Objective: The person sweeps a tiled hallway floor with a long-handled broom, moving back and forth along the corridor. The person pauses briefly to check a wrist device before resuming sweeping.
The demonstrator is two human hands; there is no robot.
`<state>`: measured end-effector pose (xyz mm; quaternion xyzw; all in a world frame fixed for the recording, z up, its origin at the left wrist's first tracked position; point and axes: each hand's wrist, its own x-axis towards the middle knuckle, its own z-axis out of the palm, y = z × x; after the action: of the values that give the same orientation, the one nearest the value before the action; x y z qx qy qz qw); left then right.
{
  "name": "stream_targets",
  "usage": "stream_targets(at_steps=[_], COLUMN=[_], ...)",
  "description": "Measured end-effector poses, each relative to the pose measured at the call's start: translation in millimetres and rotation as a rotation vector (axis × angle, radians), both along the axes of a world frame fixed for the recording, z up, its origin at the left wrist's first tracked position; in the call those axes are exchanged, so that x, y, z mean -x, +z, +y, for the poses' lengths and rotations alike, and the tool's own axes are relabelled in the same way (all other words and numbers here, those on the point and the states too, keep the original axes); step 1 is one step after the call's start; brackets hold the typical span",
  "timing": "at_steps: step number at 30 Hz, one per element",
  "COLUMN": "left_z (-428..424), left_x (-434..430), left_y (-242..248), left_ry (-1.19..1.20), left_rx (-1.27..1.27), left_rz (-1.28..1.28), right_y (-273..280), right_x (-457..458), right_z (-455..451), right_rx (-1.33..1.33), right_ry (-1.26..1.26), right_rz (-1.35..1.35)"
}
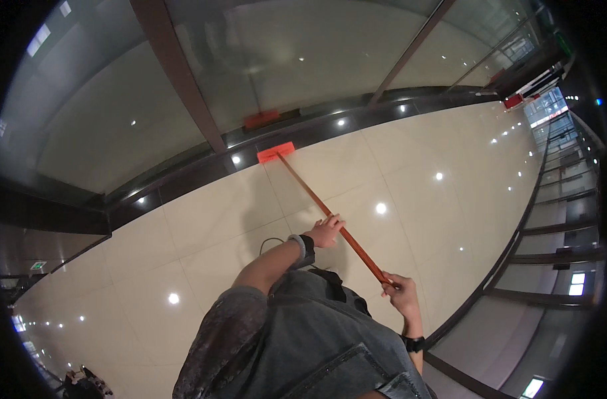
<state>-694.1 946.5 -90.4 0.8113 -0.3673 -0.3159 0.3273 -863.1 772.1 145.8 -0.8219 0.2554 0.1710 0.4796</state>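
Note:
A broom with a red, bristled head (276, 152) rests against the dark stone base strip along the glass wall. Its reddish-brown wooden handle (307, 188) slants from the head down to the right, across the front of my body. Partway along the handle, my left hand (326, 231) holds it with the fingers over the top. My right hand (402, 294) grips the handle's near end, lower right of the left one. Some of the bristles show at the head's lower edge.
Glossy beige floor tiles (223, 259) reflect ceiling lights. Ahead stands a glass wall (293, 55) with brown metal posts (181, 75) and a black base ledge (316, 124). Another row of framed panels (513, 319) runs along the right. A dark object (86, 384) sits at lower left.

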Motion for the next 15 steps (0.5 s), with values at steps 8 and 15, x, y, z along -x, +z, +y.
stream_targets(at_steps=[8,15], left_z=[28,41], left_x=[0,-18], left_y=[-2,0], left_ry=[0.175,0.058], left_rx=[0.018,-0.245], left_rz=[-0.084,-0.024], right_y=[-12,-42], right_x=[-28,-20], right_z=[22,43], right_rx=[-0.004,-0.144], right_ry=[0.005,-0.105], right_rz=[-0.022,-0.006])
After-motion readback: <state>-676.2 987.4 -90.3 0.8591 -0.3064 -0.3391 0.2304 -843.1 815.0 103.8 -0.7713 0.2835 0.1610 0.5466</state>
